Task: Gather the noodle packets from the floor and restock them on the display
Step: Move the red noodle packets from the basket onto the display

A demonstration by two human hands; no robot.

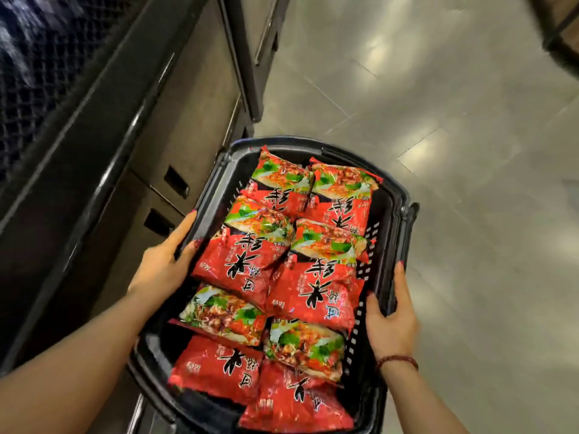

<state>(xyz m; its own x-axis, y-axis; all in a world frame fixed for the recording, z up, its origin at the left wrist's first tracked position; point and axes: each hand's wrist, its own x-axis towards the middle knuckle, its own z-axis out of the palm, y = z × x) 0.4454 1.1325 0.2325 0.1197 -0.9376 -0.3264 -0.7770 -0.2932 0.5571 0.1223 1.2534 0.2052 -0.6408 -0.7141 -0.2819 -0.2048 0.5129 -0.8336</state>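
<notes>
Your left grip (163,261) is clamped on the left rim of the black plastic basket (313,145): the thumb hooks over the rim to the inside and the fingers lie along the outer wall. Your right grip (391,321) is clamped on the opposite rim in the same way, thumb against the slotted inner wall and fingers wrapped round the outside. A beaded bracelet (398,359) sits on your right wrist. Both forearms reach in from the bottom edge of the view.

The noodle packets (250,261) are all inside the basket, between your two grips. They are red, with black lettering and a picture of a dish, and they lie flat in two overlapping columns that run the length of the basket. Eight are visible.

The basket's left side is close beside the display (94,120), a dark unit with a mesh front above and brown panels with dark slots below. Grey tiled floor (438,120) extends to the right. Whether the basket rests on anything underneath cannot be told.
</notes>
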